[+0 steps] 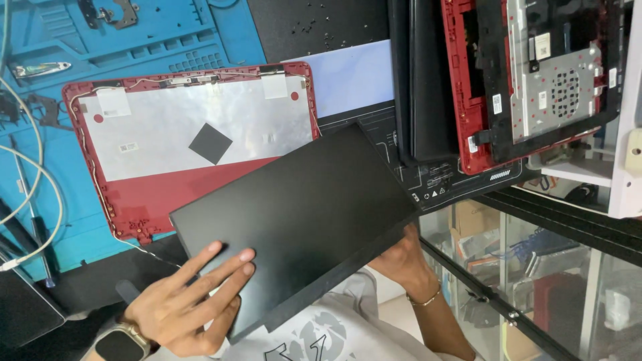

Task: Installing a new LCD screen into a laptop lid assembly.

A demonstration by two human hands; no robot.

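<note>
Nearest the camera, a black display panel (294, 214) is being held tilted above the tabletop's near edge. It is being clamped by the left hand (184, 304), fingers spread flat on its face, and supported from beneath by the right hand (404, 257), whose grip is hidden. Behind it, a red lid shell (190, 144) is lying open on the blue mat (167, 33). The panel is judged freshly lifted out; steady, level carrying is called for.

Matte black screen panel (301, 200), red lid shell (194, 134) w/ silver foil & black square, blue work mat (134, 40).
</note>
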